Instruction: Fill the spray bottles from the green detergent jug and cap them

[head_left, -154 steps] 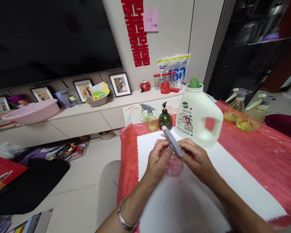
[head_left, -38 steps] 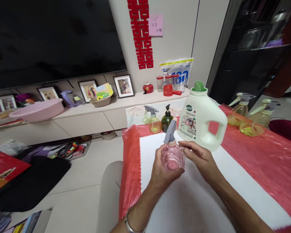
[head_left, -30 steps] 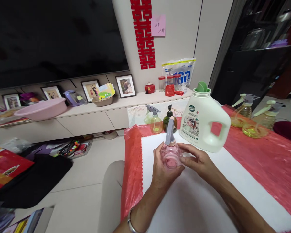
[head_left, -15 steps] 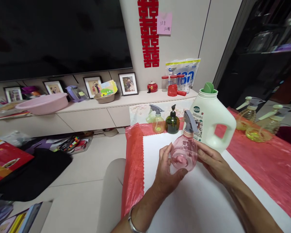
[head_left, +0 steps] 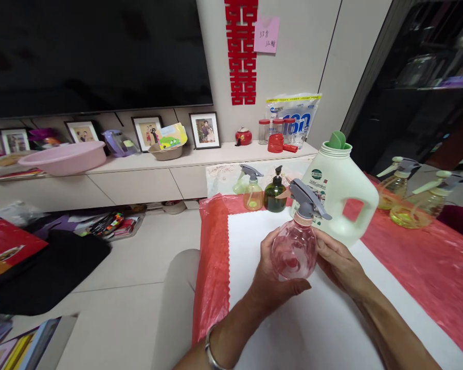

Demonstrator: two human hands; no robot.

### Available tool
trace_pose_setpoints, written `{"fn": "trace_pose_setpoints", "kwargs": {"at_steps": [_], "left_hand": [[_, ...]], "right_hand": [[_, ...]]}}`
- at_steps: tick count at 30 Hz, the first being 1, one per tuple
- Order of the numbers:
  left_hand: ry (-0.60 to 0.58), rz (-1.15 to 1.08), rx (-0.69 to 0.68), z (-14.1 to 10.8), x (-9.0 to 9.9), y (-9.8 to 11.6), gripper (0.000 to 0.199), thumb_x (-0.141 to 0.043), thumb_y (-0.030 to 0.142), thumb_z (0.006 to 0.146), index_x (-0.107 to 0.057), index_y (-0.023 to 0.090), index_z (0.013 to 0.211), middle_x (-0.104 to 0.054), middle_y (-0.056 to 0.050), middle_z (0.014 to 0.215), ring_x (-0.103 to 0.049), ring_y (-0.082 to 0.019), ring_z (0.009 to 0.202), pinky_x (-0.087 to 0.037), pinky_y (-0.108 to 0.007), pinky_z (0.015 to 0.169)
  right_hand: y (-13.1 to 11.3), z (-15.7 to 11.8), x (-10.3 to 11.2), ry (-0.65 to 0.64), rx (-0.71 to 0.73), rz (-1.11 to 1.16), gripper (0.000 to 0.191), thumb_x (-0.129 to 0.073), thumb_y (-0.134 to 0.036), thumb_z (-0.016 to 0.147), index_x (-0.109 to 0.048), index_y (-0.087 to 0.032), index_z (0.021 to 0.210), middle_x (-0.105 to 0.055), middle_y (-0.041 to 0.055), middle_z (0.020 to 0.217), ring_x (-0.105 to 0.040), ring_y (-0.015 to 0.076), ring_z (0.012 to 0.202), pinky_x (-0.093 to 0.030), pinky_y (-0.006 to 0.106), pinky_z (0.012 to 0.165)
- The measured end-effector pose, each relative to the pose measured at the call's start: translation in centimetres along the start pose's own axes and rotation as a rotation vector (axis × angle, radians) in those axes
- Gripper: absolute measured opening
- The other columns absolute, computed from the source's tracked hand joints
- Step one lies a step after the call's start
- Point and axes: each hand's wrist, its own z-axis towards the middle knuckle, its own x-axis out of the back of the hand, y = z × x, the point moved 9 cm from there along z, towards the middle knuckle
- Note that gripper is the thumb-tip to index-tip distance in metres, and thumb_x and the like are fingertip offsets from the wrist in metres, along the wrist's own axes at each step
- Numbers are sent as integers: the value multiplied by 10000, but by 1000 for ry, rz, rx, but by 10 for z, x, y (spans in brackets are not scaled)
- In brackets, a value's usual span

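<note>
A clear pink spray bottle (head_left: 294, 250) with a grey trigger head (head_left: 307, 198) is held up between both hands, tilted so part of its base faces me. My left hand (head_left: 273, 280) wraps its left side and bottom, the thumb lying under the base. Against the bottle's right side, my right hand (head_left: 339, 262) has its fingers closed, some of them hidden behind it. Just behind stands a big pale green jug (head_left: 337, 190) with a green cap in its mouth. A yellow spray bottle (head_left: 253, 195) and a dark green pump bottle (head_left: 275, 194) stand further left.
White paper (head_left: 250, 236) lies over a red plastic table cover (head_left: 212, 267). Two yellow spray bottles, one of them here (head_left: 416, 205), stand at the right. Beyond the table, a low cabinet (head_left: 139, 180) carries picture frames, a pink basin (head_left: 64, 158) and red-lidded jars.
The pink spray bottle has turned in my hands, so its trigger head now shows more from the side. My left thumb has slid further right beneath the base.
</note>
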Motion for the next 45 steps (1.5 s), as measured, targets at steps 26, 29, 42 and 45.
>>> {"fn": "trace_pose_setpoints", "kwargs": {"at_steps": [26, 29, 42, 45], "left_hand": [[324, 674, -240, -8, 25, 8, 923, -780, 177, 636, -356, 200, 1456, -446, -146, 1379, -481, -350, 1319, -430, -565, 1106], [312, 679, -237, -8, 23, 9, 932, -808, 235, 639, -363, 190, 1457, -454, -156, 1374, -477, -364, 1321, -436, -572, 1096], [73, -244, 220, 0, -4, -38, 1135, -961, 524, 465, -400, 221, 1404, -551, -198, 1390, -628, -376, 1196, -527, -462, 972], [-15, -325, 316, 0, -19, -37, 1045, -960, 555, 455, -530, 195, 1336, -639, -200, 1325, -613, -410, 1223, -505, -501, 1005]], "right_hand": [[-76, -21, -36, 486, 261, 0, 532, -790, -428, 831, -587, -188, 1260, -588, 86, 1306, -595, 207, 1212, -534, 298, 1055], [-80, -17, -40, 530, 269, 40, 639, -806, -402, 811, -520, -181, 1338, -591, 95, 1307, -617, 195, 1183, -556, 270, 1015], [-87, -24, -7, 520, 327, 101, 748, -805, -360, 841, -426, -219, 1470, -552, 108, 1365, -583, 198, 1236, -526, 275, 1044], [-88, -20, -4, 479, 315, 130, 816, -797, -393, 843, -366, -229, 1516, -542, 117, 1371, -574, 210, 1244, -505, 314, 1077]]}}
